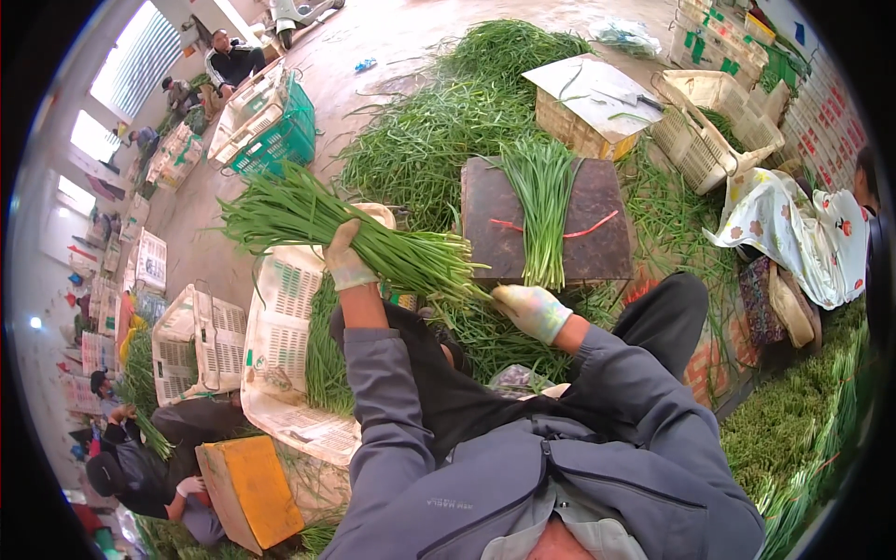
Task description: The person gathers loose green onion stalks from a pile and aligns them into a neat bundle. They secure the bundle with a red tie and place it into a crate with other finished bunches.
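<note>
My left hand [348, 256], in a pale work glove, is closed around a thick bunch of long green leafy stalks [392, 245], which look like garlic chives. The bunch lies slantwise, leaf tips to the upper left, cut ends towards the right. My right hand [530, 310], in a patterned glove, is at the lower cut ends and pinches a few stalks there. Just beyond it, a smaller bunch of stalks [542, 210] lies on a dark square board [595, 238], across a red tie [591, 225] whose two ends stick out at either side.
A large heap of loose stalks [434, 140] covers the floor ahead. A knife [633, 96] rests on a white-topped box [588, 80]. Plastic crates stand left [280, 308] and right [689, 140]. Tied bunches [784, 420] fill the lower right. Other people [133, 476] sit at the left.
</note>
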### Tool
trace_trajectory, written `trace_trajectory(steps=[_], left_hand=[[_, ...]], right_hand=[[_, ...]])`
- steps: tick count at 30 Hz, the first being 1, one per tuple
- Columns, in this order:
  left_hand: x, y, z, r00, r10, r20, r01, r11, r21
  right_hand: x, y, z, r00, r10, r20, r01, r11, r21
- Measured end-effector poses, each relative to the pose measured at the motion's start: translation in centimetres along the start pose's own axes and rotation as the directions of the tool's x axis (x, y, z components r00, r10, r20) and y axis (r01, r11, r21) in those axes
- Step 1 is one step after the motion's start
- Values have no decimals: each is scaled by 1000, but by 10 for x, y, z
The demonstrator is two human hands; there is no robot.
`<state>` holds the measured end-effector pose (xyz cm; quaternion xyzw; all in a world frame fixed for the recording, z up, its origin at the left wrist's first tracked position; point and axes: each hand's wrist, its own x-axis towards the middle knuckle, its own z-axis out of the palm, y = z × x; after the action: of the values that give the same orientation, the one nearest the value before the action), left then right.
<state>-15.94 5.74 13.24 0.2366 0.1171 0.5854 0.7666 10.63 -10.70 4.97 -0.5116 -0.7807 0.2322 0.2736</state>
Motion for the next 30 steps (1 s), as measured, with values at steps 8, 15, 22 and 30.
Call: trace_trajectory(steps=[8,15,22,30], left_hand=[[10,-11,14,907,165,-388,-225,968,-113],[3,13,-20,567,695,-443,-503,718,482],[-10,8,2,922,295,-252,-181,902,393],[-16,-27,18,988,-103,115,105,994,-7]], right_hand=[[-43,76,21,702,354,618,-114,912,-393],[-32,47,-43,812,358,461,-355,930,-98],[14,-30,-125,870,436,-230,-246,788,564],[65,-72,-113,973,125,-195,-25,894,448]])
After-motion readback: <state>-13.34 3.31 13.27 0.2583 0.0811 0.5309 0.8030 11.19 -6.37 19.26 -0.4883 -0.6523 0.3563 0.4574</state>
